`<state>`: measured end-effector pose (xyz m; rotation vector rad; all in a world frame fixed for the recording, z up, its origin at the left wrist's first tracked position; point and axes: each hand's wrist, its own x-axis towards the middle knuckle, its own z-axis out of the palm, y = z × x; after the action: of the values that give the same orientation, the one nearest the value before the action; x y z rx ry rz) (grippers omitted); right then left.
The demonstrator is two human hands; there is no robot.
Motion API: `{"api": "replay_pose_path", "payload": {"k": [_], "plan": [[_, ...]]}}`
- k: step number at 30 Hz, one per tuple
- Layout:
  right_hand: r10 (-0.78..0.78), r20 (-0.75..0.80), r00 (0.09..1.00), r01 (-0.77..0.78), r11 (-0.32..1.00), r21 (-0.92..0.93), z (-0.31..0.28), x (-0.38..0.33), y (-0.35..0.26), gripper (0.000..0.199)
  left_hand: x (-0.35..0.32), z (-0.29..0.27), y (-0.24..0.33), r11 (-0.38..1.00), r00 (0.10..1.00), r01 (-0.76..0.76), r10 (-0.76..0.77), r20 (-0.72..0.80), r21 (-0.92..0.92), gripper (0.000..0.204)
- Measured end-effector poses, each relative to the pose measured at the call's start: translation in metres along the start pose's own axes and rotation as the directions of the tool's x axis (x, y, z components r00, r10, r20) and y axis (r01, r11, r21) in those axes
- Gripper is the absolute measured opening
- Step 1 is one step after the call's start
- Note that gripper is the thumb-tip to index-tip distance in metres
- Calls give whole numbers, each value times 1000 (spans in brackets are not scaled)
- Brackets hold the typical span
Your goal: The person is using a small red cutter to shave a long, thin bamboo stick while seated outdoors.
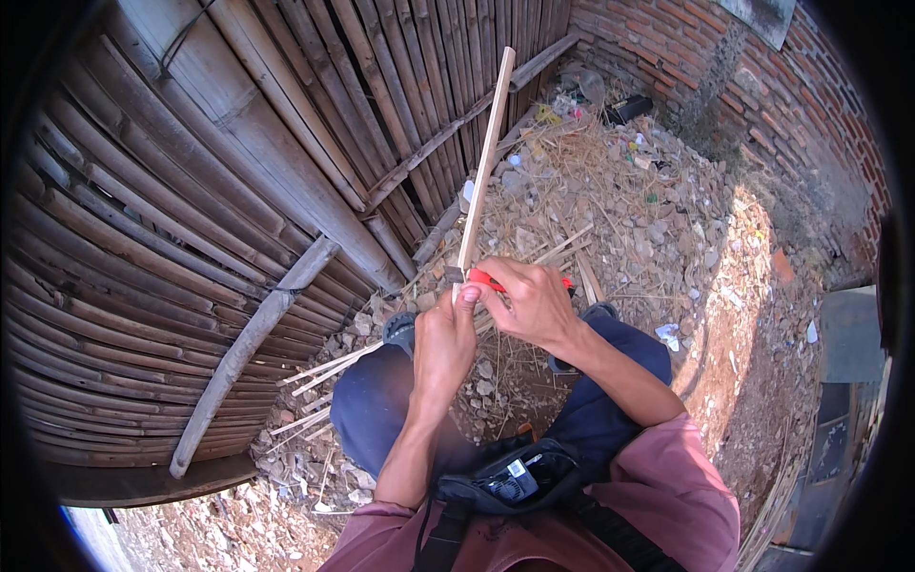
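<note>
A long, pale strip of bamboo or wood (488,153) slants up and away from me, its near end between my hands. My left hand (445,336) is closed around that lower end, thumb up against it. In my right hand (536,301) is a red-handled knife (488,280), its fingers wrapped round the grip. The short grey blade crosses the strip just above my left thumb, and the handle's red end shows past the right hand's far side. How deep the blade sits in the strip, I cannot tell.
Several thin strips (334,372) lie on the rubble between and beside my feet. A bamboo wall (143,248) with a slanting pole (253,357) stands close on the left. Brick walls (658,48) rise at the back and right. Litter (581,95) lies in the far corner.
</note>
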<state>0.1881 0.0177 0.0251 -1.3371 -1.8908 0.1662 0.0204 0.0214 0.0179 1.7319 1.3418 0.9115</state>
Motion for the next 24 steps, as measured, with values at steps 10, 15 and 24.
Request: {"api": "replay_pose_path", "payload": {"k": [10,15,24], "plan": [[-15,84,996,9,998,70,-7,14,6,18,2,-3,-8,1000,999,15,-15,28,-15,48],[-90,160,983,78,993,83,-14,13,20,22,-1,-7,-1,999,993,-23,28,114,-39,43],[-53,161,985,47,998,37,-11,9,24,21,-3,3,-11,1000,996,-24,25,82,-15,31]]}}
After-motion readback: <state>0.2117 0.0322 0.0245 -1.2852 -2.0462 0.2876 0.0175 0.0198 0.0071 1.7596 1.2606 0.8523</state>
